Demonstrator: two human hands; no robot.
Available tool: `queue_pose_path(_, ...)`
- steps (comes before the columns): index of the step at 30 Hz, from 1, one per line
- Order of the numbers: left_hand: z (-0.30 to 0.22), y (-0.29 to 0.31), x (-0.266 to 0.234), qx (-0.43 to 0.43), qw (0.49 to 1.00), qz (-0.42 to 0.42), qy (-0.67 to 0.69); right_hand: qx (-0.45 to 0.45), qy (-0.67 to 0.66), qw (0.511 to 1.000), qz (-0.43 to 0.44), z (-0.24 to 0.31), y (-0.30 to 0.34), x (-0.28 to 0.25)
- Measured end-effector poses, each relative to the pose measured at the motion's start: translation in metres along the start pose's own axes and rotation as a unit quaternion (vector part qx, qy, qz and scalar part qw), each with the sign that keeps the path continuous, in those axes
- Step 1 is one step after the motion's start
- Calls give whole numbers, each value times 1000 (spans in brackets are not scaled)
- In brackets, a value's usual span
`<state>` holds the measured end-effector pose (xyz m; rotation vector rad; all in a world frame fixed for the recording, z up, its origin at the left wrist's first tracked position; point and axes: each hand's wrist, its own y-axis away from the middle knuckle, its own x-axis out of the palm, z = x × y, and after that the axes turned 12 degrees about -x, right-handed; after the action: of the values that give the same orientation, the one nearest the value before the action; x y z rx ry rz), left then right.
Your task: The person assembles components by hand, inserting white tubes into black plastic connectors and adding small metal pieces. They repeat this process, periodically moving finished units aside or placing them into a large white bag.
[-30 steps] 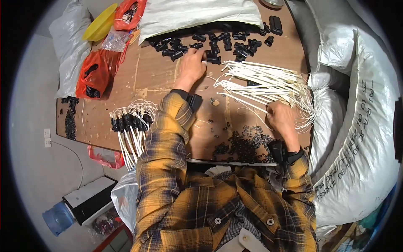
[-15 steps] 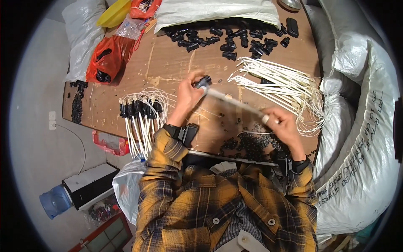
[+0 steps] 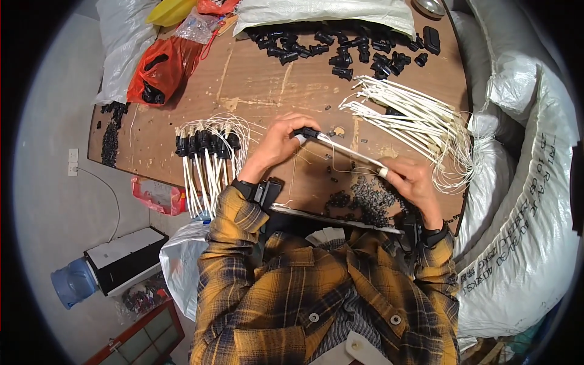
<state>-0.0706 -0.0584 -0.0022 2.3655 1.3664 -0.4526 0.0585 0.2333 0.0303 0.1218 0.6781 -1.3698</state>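
Note:
My left hand (image 3: 283, 143) is closed on a black plastic fitting (image 3: 310, 132). A white tube (image 3: 351, 152) runs from that fitting down to the right. My right hand (image 3: 412, 179) pinches the tube's other end between thumb and fingers. A thin pale wire (image 3: 329, 157) curves below the tube. To the left of my left hand lies a row of white tubes with black fittings (image 3: 204, 146) on their upper ends. Beyond my right hand spreads a pile of bare white tubes (image 3: 410, 115) with looped wires at their right end.
Small dark parts (image 3: 368, 201) lie heaped near the table's front edge. Loose black fittings (image 3: 340, 58) spill from a white sack (image 3: 328, 17) at the back. A red bag (image 3: 159, 73) stands at the far left. Large white sacks (image 3: 517, 213) crowd the right side.
My left hand has moved slightly down and right with the black fitting, turning it toward the tube's line. My right hand still grips the tube end, and the tube is no longer blurred.

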Motion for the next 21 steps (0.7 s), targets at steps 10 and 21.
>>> queue_pose_path(10, -7, 9, -9, -53, 994, -95, 19, 70, 46, 996, 27, -9, -4, -15)
queue_pose_path(21, -8, 7, 5, 2, 1000, -29, 5, 34, 23, 999, 1, 0, 1, 0)
